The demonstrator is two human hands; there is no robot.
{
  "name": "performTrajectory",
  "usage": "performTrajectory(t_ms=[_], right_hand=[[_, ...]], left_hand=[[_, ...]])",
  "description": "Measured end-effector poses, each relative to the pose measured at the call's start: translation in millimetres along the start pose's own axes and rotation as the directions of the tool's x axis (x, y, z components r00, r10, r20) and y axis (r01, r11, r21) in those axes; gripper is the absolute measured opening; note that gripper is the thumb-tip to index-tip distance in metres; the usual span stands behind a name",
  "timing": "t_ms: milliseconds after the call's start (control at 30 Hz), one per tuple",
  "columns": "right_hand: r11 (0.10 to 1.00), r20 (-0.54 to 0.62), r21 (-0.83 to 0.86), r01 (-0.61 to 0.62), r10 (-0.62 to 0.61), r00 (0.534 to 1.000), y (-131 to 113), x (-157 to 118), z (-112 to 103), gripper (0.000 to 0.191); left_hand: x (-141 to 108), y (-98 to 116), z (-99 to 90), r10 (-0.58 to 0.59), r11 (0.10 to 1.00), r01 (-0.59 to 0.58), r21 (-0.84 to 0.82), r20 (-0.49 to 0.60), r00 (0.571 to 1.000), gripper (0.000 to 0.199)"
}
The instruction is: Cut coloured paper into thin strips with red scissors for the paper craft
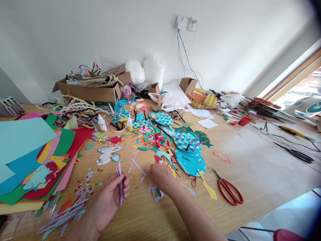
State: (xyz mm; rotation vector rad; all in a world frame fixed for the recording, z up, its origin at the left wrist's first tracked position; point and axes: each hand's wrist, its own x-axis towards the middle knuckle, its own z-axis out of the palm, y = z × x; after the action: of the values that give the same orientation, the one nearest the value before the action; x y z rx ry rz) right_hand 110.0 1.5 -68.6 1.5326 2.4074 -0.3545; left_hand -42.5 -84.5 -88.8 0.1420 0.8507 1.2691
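Several thin purple paper strips (120, 187) are pinched in my left hand (115, 189), standing roughly upright between thumb and fingers. My right hand (160, 174) is down over the paper scraps, its fingers curled under; whatever they hold is hidden. Beside it lie a purple paper offcut (155, 197) with a hole and a loose purple strip (137, 167). Beyond my left hand are white fish drawings (104, 158). Red-handled scissors (227, 190) rest to the right, near a yellow paper offcut (210, 190). A pile of cut strips (64, 214) lies at lower left.
Coloured paper sheets (27, 134) cover the left side. Blue woven paper pieces (187, 140) lie mid-table, with glue bottles (102, 123) behind the fish drawings. A cardboard box (87, 93) stands by the wall. Black scissors (294, 153) lie at far right.
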Motion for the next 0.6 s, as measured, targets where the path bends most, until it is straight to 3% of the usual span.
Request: performTrajectory(t_ms=[267,433,600], right_hand=[[0.997,-0.147,0.073,0.027,-0.016,0.989,-3.9,15.6,-8.9,0.027],[0.995,-0.134,0.102,0.02,-0.006,0.991,-26.0,33.4,-3.2,0.025],[0.996,-0.108,0.09,0.019,-0.01,0.994,-35.8,26.3,-0.4,0.02]], left_hand=[[3.5,0.8,-7.3,0.024,1.0,-0.024,-0.001,-0.034,0.999,0.017],[1.6,4.7,-7.2,0.035,0.999,-0.035,0.004,-0.028,0.999,0.018],[2.8,23.9,-8.4,0.103,0.992,-0.097,0.086,-0.061,0.993,0.02]])
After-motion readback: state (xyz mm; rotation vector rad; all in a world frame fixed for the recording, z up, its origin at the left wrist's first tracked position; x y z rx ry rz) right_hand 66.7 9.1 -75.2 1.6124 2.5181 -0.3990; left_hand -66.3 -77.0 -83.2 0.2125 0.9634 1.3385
